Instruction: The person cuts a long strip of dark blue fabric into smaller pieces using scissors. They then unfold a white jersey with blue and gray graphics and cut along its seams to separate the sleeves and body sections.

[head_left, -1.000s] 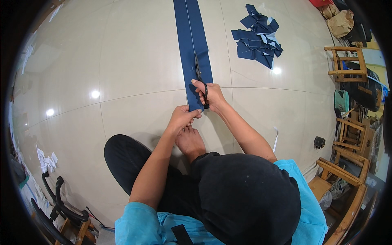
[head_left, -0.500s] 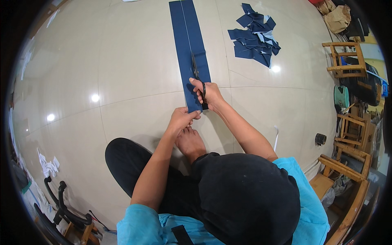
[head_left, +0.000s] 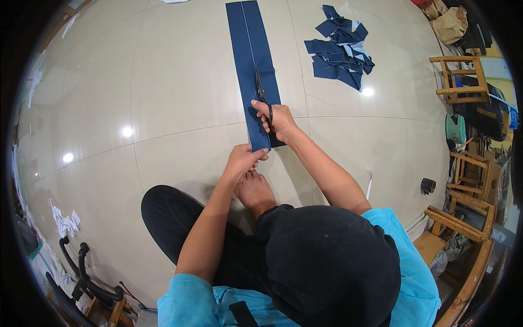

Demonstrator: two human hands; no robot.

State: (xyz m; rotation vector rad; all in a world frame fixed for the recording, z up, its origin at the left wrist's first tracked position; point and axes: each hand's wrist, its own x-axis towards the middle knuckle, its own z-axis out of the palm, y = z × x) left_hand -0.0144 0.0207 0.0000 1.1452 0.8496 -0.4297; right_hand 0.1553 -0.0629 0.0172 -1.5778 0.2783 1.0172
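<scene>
A long navy fabric strip (head_left: 245, 41) with a pale line down its length lies on the tiled floor, pointing away from me. My left hand (head_left: 245, 159) pinches its near end between thumb and fingers, just above my bare foot (head_left: 253, 191). My right hand (head_left: 279, 120) is closed on the handles of black-handled scissors (head_left: 260, 87), whose blades point up along the middle of the strip. To the right lies a loose heap of navy fabric pieces (head_left: 340, 54), some showing pale undersides.
Wooden stools (head_left: 457, 76), brown paper bags (head_left: 449, 27) and a dark cylinder (head_left: 427, 186) line the right side. Black chair parts (head_left: 81, 278) and white scraps (head_left: 65, 220) are at lower left. A white strip (head_left: 368, 185) lies near my right forearm.
My right hand and the scissors have shifted slightly, the thumb now a little higher and further left. Since a second ago the strip appears further from the top edge as the view shifted.
</scene>
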